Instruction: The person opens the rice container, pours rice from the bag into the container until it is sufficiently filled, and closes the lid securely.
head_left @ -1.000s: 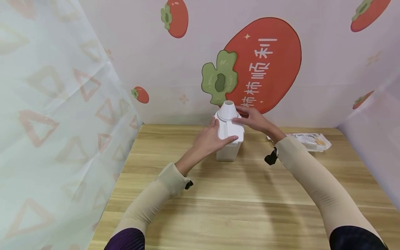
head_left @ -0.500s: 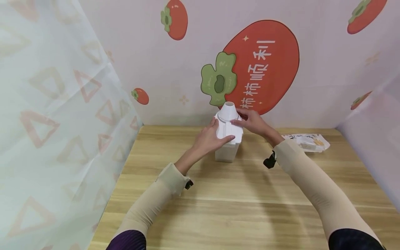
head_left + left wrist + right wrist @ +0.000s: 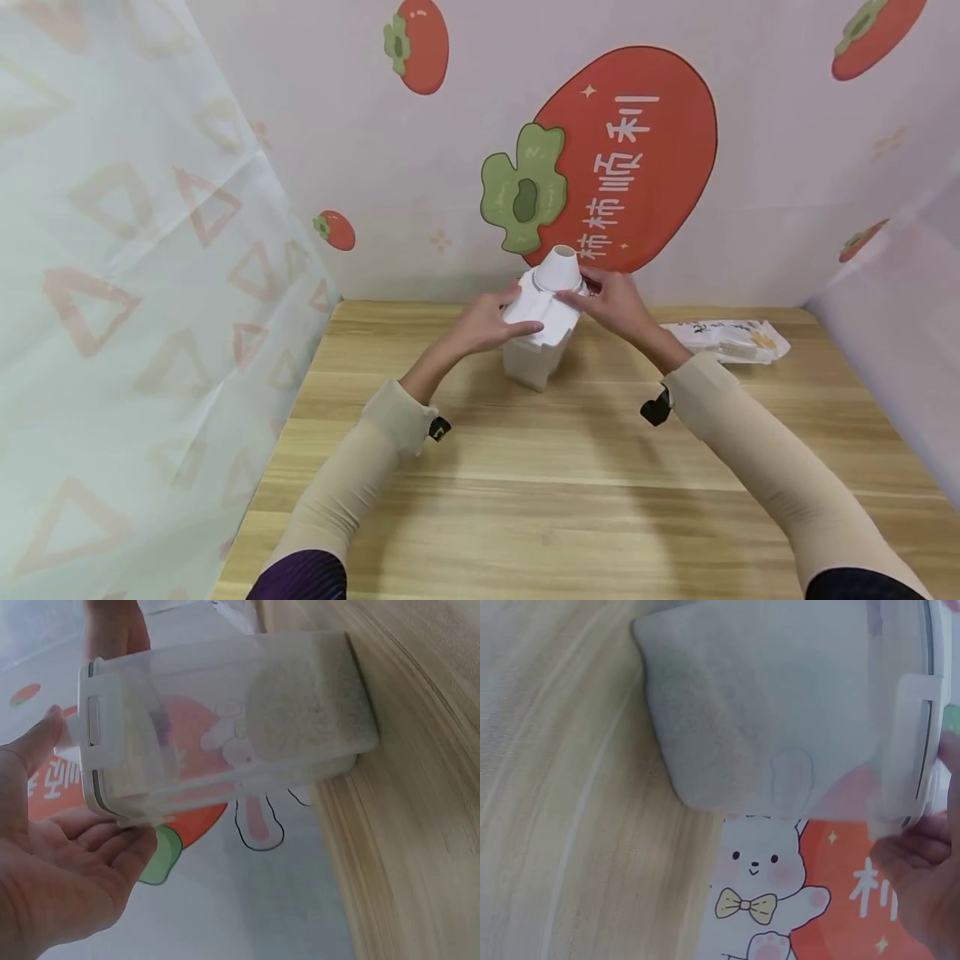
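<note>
A translucent plastic container (image 3: 528, 365) stands on the wooden table (image 3: 570, 467), tilted, with pale grains in its lower part (image 3: 315, 697). It has a white clip-on lid (image 3: 542, 317) with a white funnel (image 3: 559, 267) on top. My left hand (image 3: 480, 325) grips the lid's left edge, thumb on top and fingers below (image 3: 67, 862). My right hand (image 3: 618, 304) holds the lid's right side by the funnel base. In the right wrist view the container (image 3: 765, 712) fills the frame, and only the fingertips (image 3: 922, 877) show, beside the lid's clip (image 3: 919, 742).
A crumpled white packet (image 3: 731, 340) lies on the table at the back right. A wall with persimmon pictures (image 3: 622, 158) closes the back, and a patterned curtain (image 3: 135, 275) hangs along the left edge. Bare wood lies in front of the container.
The container has been turned and tipped, so one corner now faces me and the funnel leans to the right. Both hands stayed on the lid and shifted with it.
</note>
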`<move>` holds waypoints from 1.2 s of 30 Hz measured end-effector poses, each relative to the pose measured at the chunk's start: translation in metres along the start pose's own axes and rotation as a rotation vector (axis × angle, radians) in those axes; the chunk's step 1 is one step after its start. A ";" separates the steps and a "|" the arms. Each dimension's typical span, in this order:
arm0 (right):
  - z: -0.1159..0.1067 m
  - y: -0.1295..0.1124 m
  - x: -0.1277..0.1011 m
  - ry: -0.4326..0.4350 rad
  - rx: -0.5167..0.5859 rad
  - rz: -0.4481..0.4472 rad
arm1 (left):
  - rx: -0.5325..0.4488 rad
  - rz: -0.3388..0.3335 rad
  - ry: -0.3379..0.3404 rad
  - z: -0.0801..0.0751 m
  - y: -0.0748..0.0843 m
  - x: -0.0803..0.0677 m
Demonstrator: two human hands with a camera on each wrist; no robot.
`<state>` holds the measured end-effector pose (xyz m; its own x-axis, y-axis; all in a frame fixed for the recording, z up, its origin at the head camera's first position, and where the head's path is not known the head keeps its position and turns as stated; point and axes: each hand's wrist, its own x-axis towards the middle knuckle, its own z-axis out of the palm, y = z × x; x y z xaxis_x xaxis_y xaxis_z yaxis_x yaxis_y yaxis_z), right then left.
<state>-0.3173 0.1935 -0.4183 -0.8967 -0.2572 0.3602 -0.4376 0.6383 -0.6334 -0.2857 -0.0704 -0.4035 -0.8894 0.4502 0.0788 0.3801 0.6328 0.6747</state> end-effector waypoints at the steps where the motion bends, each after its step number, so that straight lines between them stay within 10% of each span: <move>1: 0.000 -0.001 -0.002 0.011 -0.028 -0.003 | -0.018 0.007 -0.002 -0.002 -0.003 0.000; 23: -0.015 -0.023 -0.048 0.118 -0.309 -0.059 | -0.181 0.101 -0.013 -0.025 -0.049 0.007; 36: -0.038 0.017 -0.015 -0.318 0.120 -0.019 | 0.118 -0.037 0.068 -0.021 -0.014 -0.021</move>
<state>-0.3081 0.2359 -0.4081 -0.8560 -0.4939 0.1527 -0.4421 0.5463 -0.7114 -0.2776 -0.1017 -0.3997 -0.9170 0.3840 0.1082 0.3707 0.7198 0.5870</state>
